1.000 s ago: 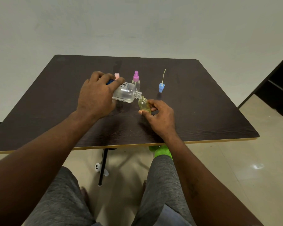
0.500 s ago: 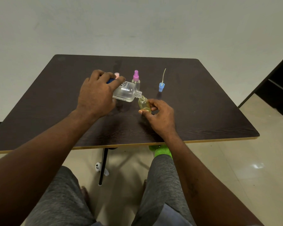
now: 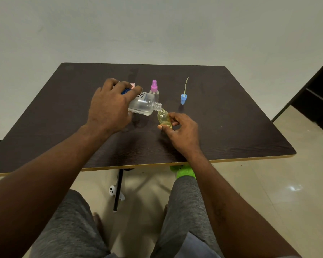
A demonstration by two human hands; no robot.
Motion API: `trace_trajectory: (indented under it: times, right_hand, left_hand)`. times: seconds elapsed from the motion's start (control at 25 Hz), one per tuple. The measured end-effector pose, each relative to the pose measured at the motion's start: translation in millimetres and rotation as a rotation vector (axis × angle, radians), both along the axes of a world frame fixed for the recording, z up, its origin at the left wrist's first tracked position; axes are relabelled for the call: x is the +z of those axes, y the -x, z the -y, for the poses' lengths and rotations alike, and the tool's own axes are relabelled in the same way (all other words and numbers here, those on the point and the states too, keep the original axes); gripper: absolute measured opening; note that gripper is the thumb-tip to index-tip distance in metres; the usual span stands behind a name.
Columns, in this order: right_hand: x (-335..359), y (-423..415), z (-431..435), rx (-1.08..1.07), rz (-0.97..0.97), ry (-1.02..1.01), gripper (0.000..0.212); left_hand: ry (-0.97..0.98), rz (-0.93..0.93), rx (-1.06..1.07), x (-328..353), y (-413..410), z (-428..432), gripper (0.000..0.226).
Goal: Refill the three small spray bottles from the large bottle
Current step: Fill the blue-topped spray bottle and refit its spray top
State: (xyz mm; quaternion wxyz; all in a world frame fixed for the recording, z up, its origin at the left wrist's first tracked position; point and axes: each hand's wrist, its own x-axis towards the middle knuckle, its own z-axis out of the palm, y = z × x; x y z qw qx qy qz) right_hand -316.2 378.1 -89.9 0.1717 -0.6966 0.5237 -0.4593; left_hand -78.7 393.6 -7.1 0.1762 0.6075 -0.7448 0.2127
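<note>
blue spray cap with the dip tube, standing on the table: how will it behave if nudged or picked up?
The blue spray cap probably tips easily: narrow base, with a long thin tube rising above it. The tube curves, so it is likely floppy. It looks like small, light plastic, and should slide on the smooth table.

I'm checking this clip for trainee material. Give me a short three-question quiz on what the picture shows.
1. True or false: the left hand tips the large bottle with its neck toward the small bottle.
2. Which item stands on the table apart from any bottle? A. the blue spray cap with its tube pointing up; B. a funnel; C. a sponge.
3. Fill in: the bottle standing behind the large one has a ____ spray top.

Key: 1 true, and the right hand holds the small bottle tilted. 2 A. 3 pink.
</note>
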Motion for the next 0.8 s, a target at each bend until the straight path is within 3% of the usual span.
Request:
trace_trajectory:
  times: [0.8]
  right_hand:
    - [-4.3,0.2,2.4,-0.009,-0.009,0.011,0.044]
  left_hand:
    - [0.001,0.007,0.007,0.9,-0.1,0.7,0.075]
